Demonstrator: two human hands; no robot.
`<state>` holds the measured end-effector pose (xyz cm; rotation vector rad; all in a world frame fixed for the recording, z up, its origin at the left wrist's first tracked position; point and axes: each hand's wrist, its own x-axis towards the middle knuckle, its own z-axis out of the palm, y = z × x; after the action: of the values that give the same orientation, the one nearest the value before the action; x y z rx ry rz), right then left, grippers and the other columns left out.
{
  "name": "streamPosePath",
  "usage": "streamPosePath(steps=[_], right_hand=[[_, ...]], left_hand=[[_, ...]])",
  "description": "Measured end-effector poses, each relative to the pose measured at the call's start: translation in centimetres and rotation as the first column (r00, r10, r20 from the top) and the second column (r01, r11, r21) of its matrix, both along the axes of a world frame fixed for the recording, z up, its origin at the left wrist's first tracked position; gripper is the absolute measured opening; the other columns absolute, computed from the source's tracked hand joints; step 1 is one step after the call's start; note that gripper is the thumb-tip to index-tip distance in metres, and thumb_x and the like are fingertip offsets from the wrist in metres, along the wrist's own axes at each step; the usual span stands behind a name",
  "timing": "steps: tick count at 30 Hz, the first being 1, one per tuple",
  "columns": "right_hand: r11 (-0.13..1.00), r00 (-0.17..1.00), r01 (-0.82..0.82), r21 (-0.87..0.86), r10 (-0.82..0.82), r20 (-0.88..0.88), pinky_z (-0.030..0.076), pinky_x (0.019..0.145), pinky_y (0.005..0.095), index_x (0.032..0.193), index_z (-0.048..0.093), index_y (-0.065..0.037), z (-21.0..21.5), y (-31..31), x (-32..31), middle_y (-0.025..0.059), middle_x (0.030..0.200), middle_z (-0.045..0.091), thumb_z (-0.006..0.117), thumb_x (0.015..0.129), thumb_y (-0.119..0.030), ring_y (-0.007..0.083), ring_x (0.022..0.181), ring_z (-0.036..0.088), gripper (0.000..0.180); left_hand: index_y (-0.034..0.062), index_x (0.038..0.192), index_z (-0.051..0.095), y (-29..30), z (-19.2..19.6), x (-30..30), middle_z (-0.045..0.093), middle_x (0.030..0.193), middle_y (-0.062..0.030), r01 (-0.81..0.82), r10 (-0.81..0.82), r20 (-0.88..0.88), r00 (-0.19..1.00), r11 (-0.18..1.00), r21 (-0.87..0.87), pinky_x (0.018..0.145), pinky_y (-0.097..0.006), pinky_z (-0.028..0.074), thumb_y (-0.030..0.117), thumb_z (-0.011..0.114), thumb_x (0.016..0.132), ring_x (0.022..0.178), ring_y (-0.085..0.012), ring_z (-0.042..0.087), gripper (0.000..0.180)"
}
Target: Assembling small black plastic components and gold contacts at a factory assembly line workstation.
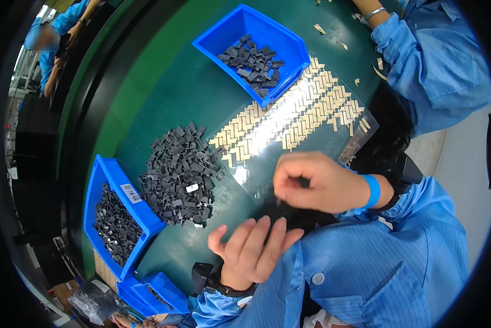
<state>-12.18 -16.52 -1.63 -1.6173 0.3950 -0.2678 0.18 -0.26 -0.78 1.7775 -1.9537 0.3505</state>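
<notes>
My right hand point(319, 183), with a blue band at its wrist, is closed with thumb and forefinger curled together near the table's front edge. What its fingertips hold, if anything, is too small to make out. Just below and left of it, my left hand point(251, 251) is turned palm up, fingers apart, with nothing visible in it. A pile of small black plastic parts point(180, 169) lies beyond my left hand. Past my right hand, a clear sheet point(267, 164) carries rows of tan L-shaped stickers point(305, 128).
A blue bin point(218, 44) of black parts overlaps the sheet's far end. Another blue bin point(147, 216) of smaller dark parts stands left of the pile, with a smaller blue bin point(174, 292) nearer. A co-worker's sleeve point(437, 65) reaches in at upper right; another person point(46, 41) is at far left.
</notes>
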Motion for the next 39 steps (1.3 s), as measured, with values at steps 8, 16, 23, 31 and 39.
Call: streamPosePath(steps=[8, 16, 23, 31, 39], right_hand=[[0.94, 0.928, 0.267, 0.214, -0.311, 0.204, 0.041, 0.065, 0.0219, 0.084, 0.056, -0.001, -0.4, -0.6, -0.3, -0.0001, 0.077, 0.054, 0.06, 0.084, -0.01, 0.007, 0.071, 0.049, 0.01], [0.943, 0.937, 0.261, 0.205, -0.298, 0.18, 0.042, 0.067, 0.022, 0.083, 0.056, -0.001, -0.2, -0.5, -1.1, 0.0008, 0.079, 0.055, 0.06, 0.084, -0.01, 0.007, 0.072, 0.05, 0.01], [0.953, 0.864, 0.303, 0.002, -0.276, 0.421, 0.043, 0.072, 0.0261, 0.082, 0.057, -0.002, -0.4, -0.1, -0.3, 0.0071, 0.09, 0.055, 0.063, 0.08, -0.006, 0.0146, 0.08, 0.052, 0.008], [0.98, 0.852, 0.165, 0.115, -0.2, 0.484, 0.043, 0.078, 0.0299, 0.081, 0.058, -0.003, 0.1, 3.1, 1.4, 0.0097, 0.099, 0.055, 0.065, 0.078, -0.007, 0.0195, 0.089, 0.054, 0.008], [0.923, 0.871, 0.143, 0.357, -0.289, 0.398, 0.041, 0.084, 0.0303, 0.085, 0.057, 0.001, -1.1, 4.2, 1.7, 0.0132, 0.103, 0.05, 0.061, 0.079, 0.004, 0.0175, 0.095, 0.051, 0.008]], left_hand=[[0.0046, 0.092, 0.065, -7.2, -1.2, 5.5, 0.056, 0.095, -0.0067, -0.289, 0.295, -0.034, 0.955, 0.949, 0.125, 0.083, -0.036, 0.035, 0.008, 0.072, 0.065, 0.09, -0.0241, 0.051, 0.028], [0.0037, 0.089, 0.065, -7.9, -2.9, 6.9, 0.057, 0.093, -0.0058, -0.326, 0.342, -0.118, 0.932, 0.936, 0.135, 0.084, -0.035, 0.034, 0.01, 0.07, 0.069, 0.091, -0.0229, 0.052, 0.022], [-0.0053, 0.1, 0.059, -4.7, 2.1, 3.7, 0.06, 0.086, -0.011, -0.177, 0.167, -0.951, 0.261, 0.977, 0.122, 0.062, -0.022, 0.047, 0.012, 0.052, 0.09, 0.07, -0.0149, 0.058, 0.021], [-0.0031, 0.109, 0.056, -1.0, 1.9, 0.0, 0.06, 0.079, -0.0096, 0.014, 0.104, -0.731, -0.674, 0.992, 0.128, 0.051, -0.024, 0.043, 0.016, 0.05, 0.092, 0.063, -0.0128, 0.054, 0.026], [-0.0044, 0.106, 0.058, -0.9, 0.6, -1.0, 0.063, 0.082, -0.0128, -0.148, 0.04, -0.813, -0.58, 0.977, 0.154, 0.055, -0.026, 0.05, 0.015, 0.052, 0.091, 0.065, -0.017, 0.06, 0.025]])
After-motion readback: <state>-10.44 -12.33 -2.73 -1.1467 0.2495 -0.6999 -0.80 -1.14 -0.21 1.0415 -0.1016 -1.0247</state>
